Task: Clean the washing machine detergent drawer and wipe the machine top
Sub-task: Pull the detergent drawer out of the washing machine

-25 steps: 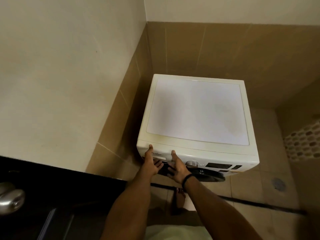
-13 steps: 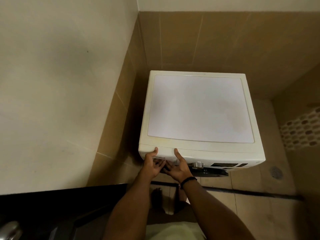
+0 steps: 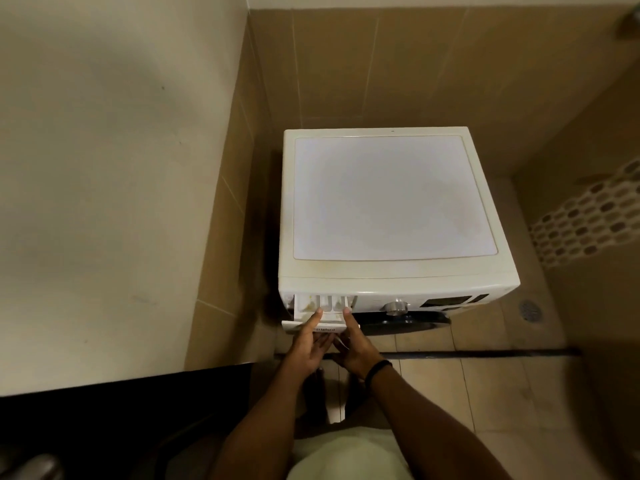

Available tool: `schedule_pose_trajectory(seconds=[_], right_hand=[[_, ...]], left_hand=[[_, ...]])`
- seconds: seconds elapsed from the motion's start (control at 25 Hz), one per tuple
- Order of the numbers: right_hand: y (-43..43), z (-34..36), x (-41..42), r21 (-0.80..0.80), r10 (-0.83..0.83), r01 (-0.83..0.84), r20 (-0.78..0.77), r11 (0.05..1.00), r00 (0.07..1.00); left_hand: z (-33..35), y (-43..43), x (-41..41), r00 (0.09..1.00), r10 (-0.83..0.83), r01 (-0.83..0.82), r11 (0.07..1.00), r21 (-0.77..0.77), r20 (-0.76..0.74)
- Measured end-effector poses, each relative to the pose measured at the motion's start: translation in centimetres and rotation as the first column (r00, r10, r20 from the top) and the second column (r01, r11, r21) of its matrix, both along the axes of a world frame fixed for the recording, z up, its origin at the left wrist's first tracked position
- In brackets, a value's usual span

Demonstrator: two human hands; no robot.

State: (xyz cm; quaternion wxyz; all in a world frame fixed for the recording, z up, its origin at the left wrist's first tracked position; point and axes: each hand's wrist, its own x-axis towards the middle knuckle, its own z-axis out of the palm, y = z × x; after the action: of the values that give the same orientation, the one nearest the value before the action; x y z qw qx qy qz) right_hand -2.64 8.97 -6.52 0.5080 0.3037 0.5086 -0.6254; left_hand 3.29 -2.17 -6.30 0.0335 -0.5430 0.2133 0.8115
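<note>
White and slightly yellowed at its edges, the washing machine (image 3: 391, 271) stands in a corner of tan-tiled walls, its flat machine top (image 3: 391, 199) bare and faintly marked near the right side. At the front left, the detergent drawer (image 3: 320, 303) is pulled partly out, so three pale compartments show, with a yellowish stain in the leftmost one. Both hands clamp on the drawer's front panel. The left hand (image 3: 306, 346) has its thumb laid over the panel's top edge and its fingers curled underneath; the right hand (image 3: 355, 344), just beside it and touching it below the panel, grips the same way. A black wristband (image 3: 378, 368) circles the right wrist. To the right of the drawer sit a silver dial (image 3: 395, 306) and a dark display (image 3: 446, 301), above the rim of the dark door (image 3: 401, 323). A black counter (image 3: 104, 403) edges the lower left, and a round drain (image 3: 530, 310) lies in the tiled floor at the right.
</note>
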Motion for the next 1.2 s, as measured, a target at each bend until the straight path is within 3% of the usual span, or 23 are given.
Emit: schedule_pose_trajectory(seconds=[0.28,0.48,0.64,0.72,0.84,0.96,1.04,1.2], right_hand=[[3.0,0.0,2.1,0.214,0.297,-0.280,-0.051,0.936,0.953],[4.4,0.8,3.4,0.292,0.417,-0.368,-0.126,0.883,0.900],[4.3,0.6,3.4,0.429,0.562,-0.440,-0.215,0.789,0.798],[3.8,1.2,3.5,0.582,0.679,-0.454,-0.248,0.674,0.691],[2.9,1.8,2.8,0.866,0.913,-0.343,-0.259,0.364,0.315],[1.1,2.8,1.1,0.928,0.966,-0.274,-0.258,0.252,0.018],[-0.1,2.7,0.1,0.929,0.974,-0.337,-0.201,0.155,-0.106],[-1.4,2.0,-1.5,0.909,0.977,-0.414,-0.128,0.047,-0.169]], left_hand=[[-0.2,1.3,3.6,0.996,-0.047,0.045,0.999,0.026,0.079],[-0.2,2.1,5.8,0.994,-0.086,0.082,0.995,0.057,0.072],[-0.6,2.3,6.0,0.993,-0.082,0.078,0.995,0.055,0.082],[-0.8,2.4,5.9,0.992,-0.082,0.077,0.995,0.056,0.091],[-0.9,2.4,5.8,0.990,-0.089,0.082,0.994,0.067,0.110],[-1.1,2.5,5.8,0.990,-0.075,0.067,0.995,0.069,0.122],[-1.1,2.6,5.8,0.990,-0.064,0.058,0.997,0.056,0.122],[-1.1,2.7,6.1,0.994,-0.049,0.044,0.998,0.055,0.093]])
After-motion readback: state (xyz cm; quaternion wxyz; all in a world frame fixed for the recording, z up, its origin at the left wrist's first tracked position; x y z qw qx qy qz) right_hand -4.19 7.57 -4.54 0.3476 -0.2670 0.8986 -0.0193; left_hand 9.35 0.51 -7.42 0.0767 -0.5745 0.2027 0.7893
